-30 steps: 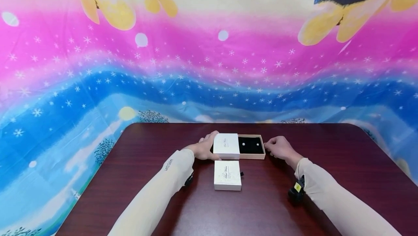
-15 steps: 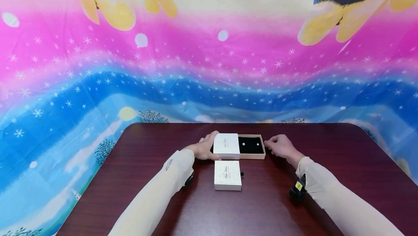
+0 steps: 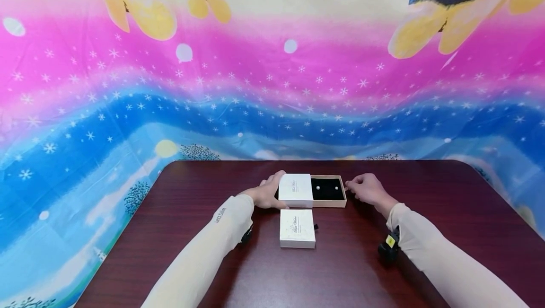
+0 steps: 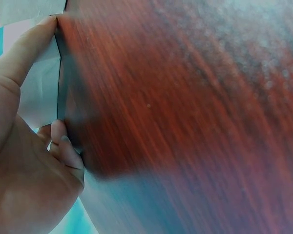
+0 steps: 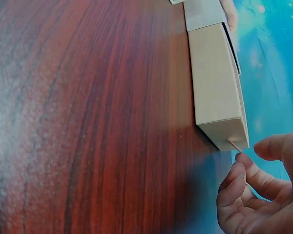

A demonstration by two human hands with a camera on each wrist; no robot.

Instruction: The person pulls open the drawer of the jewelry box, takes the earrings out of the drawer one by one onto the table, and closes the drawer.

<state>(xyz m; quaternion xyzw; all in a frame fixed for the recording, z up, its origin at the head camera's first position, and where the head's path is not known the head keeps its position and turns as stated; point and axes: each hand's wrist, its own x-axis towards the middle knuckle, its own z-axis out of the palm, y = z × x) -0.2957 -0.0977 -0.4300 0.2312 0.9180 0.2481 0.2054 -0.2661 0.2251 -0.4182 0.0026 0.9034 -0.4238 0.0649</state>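
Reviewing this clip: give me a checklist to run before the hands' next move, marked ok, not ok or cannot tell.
1. Left hand holding white sleeve: ok, thumb on the near side, fingers on the far side.
2. Right hand pinching pull tab: cannot tell; fingertips are at it, but the grip is unclear.
3. Tray fully out of the sleeve: not ok, only partway.
4. Two pearl-like studs on black insert: ok, both visible.
5. Second box out of the tray's path: ok, it sits nearer the person.

Fingers point(image 5: 232, 187) pinching thin cord point(image 5: 233, 144) at end of tan tray point(image 5: 216, 78); tray partly out of white cover point(image 5: 204, 14).
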